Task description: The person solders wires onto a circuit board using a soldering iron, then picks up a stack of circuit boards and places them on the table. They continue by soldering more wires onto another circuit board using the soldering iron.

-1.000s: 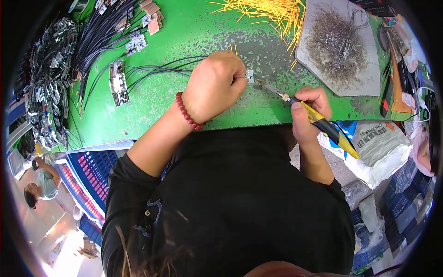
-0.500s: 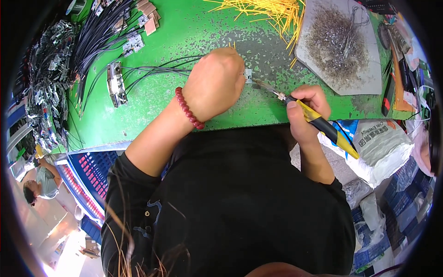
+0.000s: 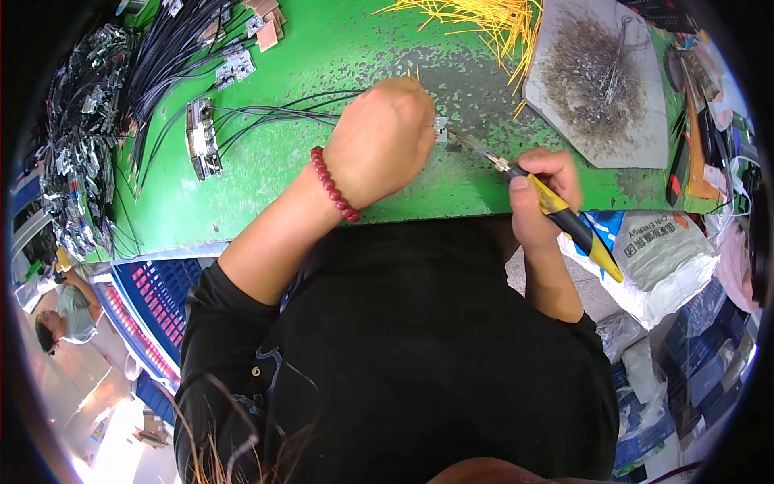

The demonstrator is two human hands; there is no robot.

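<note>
Two hands working a small part on the green surface (image 3: pixel 322 185).
Left hand (image 3: pixel 380 139), fisted knuckles-up, pins the small grey metal connector (image 3: pixel 440 128); just right, the right hand (image 3: pixel 542 187) is clamped around a yellow-and-black-handled tool (image 3: pixel 564 222), tip touching the connector.

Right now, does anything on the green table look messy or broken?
Yes. The green table has worn grey patches around the left hand where the colour has chipped away. Yellow sticks lie scattered, some spilling off their pile. A loose heap of thin wire bits sits on a grey sheet.
</note>
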